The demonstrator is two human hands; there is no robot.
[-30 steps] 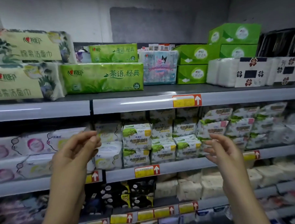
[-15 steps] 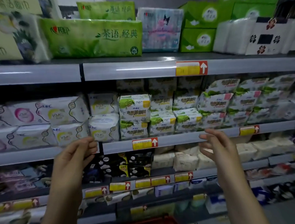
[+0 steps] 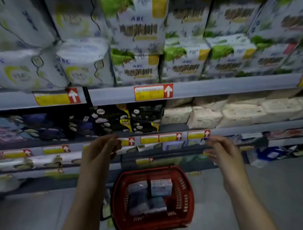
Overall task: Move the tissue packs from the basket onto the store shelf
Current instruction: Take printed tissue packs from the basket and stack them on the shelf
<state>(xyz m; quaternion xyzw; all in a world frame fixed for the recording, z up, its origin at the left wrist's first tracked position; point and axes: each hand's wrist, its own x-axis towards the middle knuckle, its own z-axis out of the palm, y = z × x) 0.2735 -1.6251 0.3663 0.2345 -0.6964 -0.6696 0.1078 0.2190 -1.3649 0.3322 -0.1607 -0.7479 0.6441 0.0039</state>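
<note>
Head view: left hand (image 3: 101,148) and right hand (image 3: 222,153) both raised, fingers loosely curled, holding nothing, above red basket (image 3: 116,201) on floor. Tissue packs (image 3: 161,187) in basket, several visible. Store shelf (image 3: 215,87) ahead, fully stocked. Judgement: basket not emptied, more transfers left.

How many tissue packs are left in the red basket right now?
3 that I can make out in the red basket: a dark pack at the back left, a light pack at the back right, and a pack in front. The picture is blurred, and more may lie underneath.
</note>
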